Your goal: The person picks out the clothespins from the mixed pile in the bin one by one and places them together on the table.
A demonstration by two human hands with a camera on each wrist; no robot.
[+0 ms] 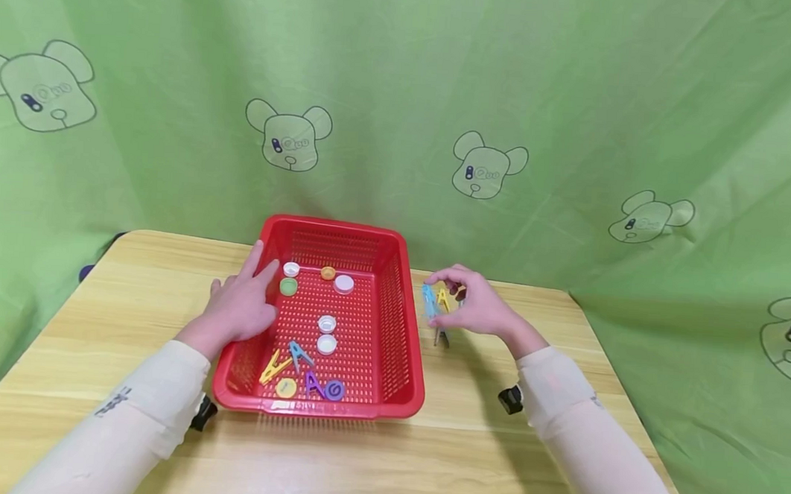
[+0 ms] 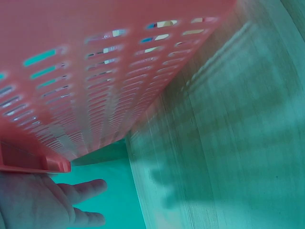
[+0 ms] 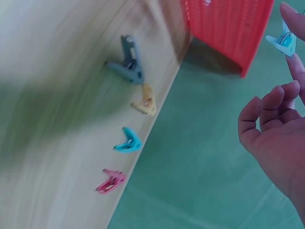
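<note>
Between thumb and index finger, my right hand [image 1: 475,302] pinches a light blue clothespin [image 3: 287,44] just off the right side of the red basket [image 1: 412,337]. Below and behind that hand, a yellow clothespin [image 3: 146,101], a grey-blue one [image 3: 127,61], a turquoise one [image 3: 128,140] and a pink one [image 3: 111,181] lie on the table. My left hand [image 1: 241,306] rests on the basket's left rim, its fingers extended. In the basket's near part lie a yellow clothespin [image 1: 273,367], a blue one [image 1: 300,353] and a purple one [image 1: 313,384].
Several bottle caps lie in the basket, among them a green cap [image 1: 288,286], a pink cap [image 1: 343,284], an orange cap [image 1: 328,273] and a purple cap [image 1: 334,390]. The basket stands on a wooden table [image 1: 158,287]. A green curtain [image 1: 391,68] hangs along the table's back edge.
</note>
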